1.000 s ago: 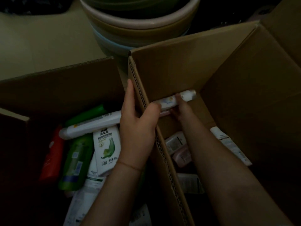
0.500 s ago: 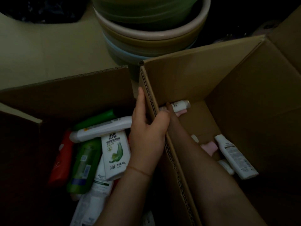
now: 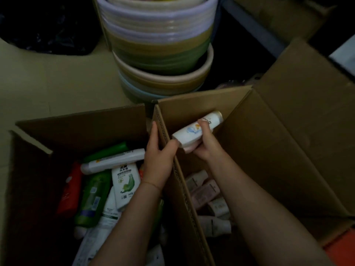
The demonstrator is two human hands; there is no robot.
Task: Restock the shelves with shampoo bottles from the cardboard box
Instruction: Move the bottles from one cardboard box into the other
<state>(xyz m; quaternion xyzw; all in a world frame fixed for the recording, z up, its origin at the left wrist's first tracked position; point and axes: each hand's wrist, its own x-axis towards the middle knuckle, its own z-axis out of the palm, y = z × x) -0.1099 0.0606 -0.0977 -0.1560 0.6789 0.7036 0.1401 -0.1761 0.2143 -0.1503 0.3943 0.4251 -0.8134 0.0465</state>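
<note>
— What colours lie by the left hand (image 3: 158, 160)?

— Just left of it, a white bottle (image 3: 125, 186) with a green leaf print and dark lettering; further left a green bottle (image 3: 93, 196) with a pale label, then a red-orange one (image 3: 69, 191).

— And in the right hand (image 3: 208, 145)?

— A white shampoo bottle (image 3: 196, 130) with a pale blue and orange swirl and a golden cap; a pink one (image 3: 190, 147) under it.

— Beyond the hands?

— Brown cardboard box (image 3: 259, 143) walls, and stacked basins (image 3: 161, 54) banded lilac, cream, olive, green and pale blue.
</note>
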